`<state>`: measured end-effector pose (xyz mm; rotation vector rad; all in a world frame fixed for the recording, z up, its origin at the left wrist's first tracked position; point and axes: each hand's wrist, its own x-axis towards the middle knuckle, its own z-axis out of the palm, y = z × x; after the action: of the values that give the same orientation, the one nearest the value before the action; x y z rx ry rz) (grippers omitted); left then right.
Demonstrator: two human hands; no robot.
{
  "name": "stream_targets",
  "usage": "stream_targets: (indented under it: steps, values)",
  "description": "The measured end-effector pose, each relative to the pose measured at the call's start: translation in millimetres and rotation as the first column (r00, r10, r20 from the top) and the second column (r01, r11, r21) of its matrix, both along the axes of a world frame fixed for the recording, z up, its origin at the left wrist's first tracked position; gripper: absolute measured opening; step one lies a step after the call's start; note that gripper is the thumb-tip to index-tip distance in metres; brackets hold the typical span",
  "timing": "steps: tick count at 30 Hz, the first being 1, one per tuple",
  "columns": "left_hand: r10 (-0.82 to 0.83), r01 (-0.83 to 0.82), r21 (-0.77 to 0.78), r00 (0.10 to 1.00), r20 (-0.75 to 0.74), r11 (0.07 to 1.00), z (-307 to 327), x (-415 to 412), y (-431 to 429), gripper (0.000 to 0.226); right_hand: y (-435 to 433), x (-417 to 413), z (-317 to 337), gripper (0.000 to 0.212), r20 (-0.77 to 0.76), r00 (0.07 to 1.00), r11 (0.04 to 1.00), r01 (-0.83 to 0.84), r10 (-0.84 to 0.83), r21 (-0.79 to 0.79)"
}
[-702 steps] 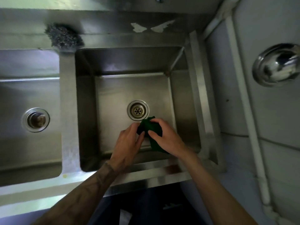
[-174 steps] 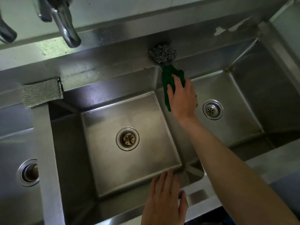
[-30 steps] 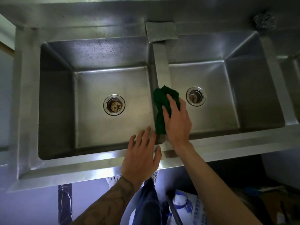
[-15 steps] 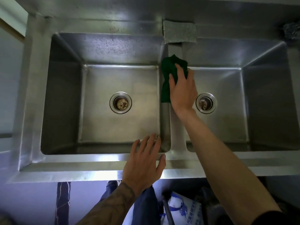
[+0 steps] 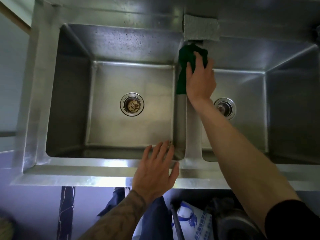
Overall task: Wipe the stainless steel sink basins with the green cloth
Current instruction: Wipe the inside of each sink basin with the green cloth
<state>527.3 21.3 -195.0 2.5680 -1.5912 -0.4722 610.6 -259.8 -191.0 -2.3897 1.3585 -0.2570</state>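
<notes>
While the right hand (image 5: 200, 82) covers and presses much of the dark green cloth (image 5: 183, 66), the open left hand (image 5: 155, 170) holds nothing; the left steel basin's (image 5: 72, 101) drain (image 5: 132, 104) holds brown debris

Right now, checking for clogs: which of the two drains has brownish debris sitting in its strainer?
The left basin's drain: its strainer is in full view, speckled with brown bits. The right basin's drain is partly hidden behind the right forearm, with no such speckling visible.

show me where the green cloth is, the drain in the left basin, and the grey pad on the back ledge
green cloth (image 5: 181, 73), head view, on the fold draped down the divider beside the right hand.
left basin drain (image 5: 132, 104), head view, on the strainer's middle.
grey pad (image 5: 200, 27), head view, on the middle of its top face.
</notes>
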Motion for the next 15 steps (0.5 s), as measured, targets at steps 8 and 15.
stream_targets:
  steps: [8, 15]
  values:
    - [-0.007, 0.007, 0.02, 1.0, -0.024, 1.0, 5, -1, -1, 0.057, 28, -48, 9, 0.046, 0.006, 0.995, 0.993, -0.096, 0.095, 0.064]
    - [-0.027, 0.027, 0.026, 0.999, -0.026, 0.999, 6, 0, -1, 0.055, 118, -221, 31, 0.048, -0.065, 0.924, 0.916, -0.363, 0.378, 0.169]
